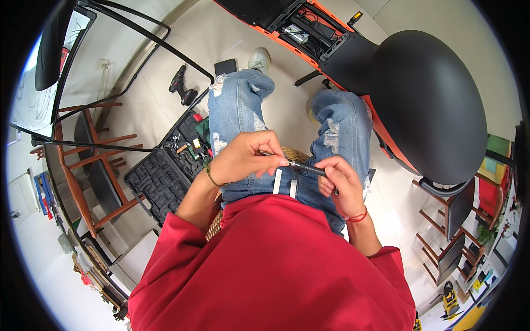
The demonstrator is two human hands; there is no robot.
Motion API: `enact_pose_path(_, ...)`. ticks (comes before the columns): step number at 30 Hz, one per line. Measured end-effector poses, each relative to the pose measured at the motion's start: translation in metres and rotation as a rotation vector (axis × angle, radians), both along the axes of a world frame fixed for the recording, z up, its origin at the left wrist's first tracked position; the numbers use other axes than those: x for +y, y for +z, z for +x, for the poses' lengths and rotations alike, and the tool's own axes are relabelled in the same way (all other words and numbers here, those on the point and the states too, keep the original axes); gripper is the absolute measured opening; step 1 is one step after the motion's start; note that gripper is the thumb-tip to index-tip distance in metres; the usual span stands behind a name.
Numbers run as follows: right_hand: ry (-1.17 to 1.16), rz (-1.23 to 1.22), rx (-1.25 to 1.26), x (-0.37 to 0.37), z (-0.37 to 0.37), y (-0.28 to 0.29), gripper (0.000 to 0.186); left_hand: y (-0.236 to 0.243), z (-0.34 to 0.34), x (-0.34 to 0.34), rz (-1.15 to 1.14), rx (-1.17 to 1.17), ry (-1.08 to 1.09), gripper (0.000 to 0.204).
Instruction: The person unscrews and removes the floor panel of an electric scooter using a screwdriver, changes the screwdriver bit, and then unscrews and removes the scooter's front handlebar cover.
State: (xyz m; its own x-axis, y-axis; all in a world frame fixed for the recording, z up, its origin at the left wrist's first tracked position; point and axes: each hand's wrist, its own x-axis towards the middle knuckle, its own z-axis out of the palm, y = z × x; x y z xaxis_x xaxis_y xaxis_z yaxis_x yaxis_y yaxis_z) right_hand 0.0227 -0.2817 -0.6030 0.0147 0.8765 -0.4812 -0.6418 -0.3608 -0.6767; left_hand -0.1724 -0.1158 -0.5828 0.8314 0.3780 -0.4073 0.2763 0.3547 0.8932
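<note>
Above my lap, both hands are on a slim screwdriver-like tool [307, 168] with a black handle and a thin metal shaft. My left hand [254, 156] pinches the shaft end between thumb and fingertips, and its exact tip is hidden there. The fingers of my right hand [343, 185] close around the black handle. The tool lies nearly level, tilted slightly down toward the right. Beside my left knee, an open black tool case [157, 179] rests on the floor with several small tools in it.
A black cordless drill [181, 85] and a flat black box [225, 67] lie on the floor ahead. A black and orange scooter [430, 110] stands front right, its compartment [312, 33] open with wires showing. Black metal frame bars [149, 36] stand left, near wooden chairs [91, 160].
</note>
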Motion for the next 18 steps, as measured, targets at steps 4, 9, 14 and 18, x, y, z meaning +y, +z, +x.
enact_pose_path(4, 0.025, 0.13, -0.035, -0.004, -0.011, -0.004, 0.021, -0.006, 0.006, -0.012, -0.132, -0.06, 0.259, 0.009)
enact_pose_path(9, -0.004, 0.129, -0.124, -0.003, -0.026, -0.01, 0.03, -0.026, 0.025, -0.034, -0.354, -0.116, 0.555, 0.029)
enact_pose_path(14, -0.006, 0.119, -0.195, 0.002, -0.027, -0.009, 0.032, -0.026, 0.032, -0.032, -0.262, -0.061, 0.597, 0.05)
enact_pose_path(18, 0.074, 0.068, -0.24, 0.008, -0.026, -0.007, 0.029, -0.033, 0.041, -0.032, -0.157, 0.039, 0.595, 0.054)
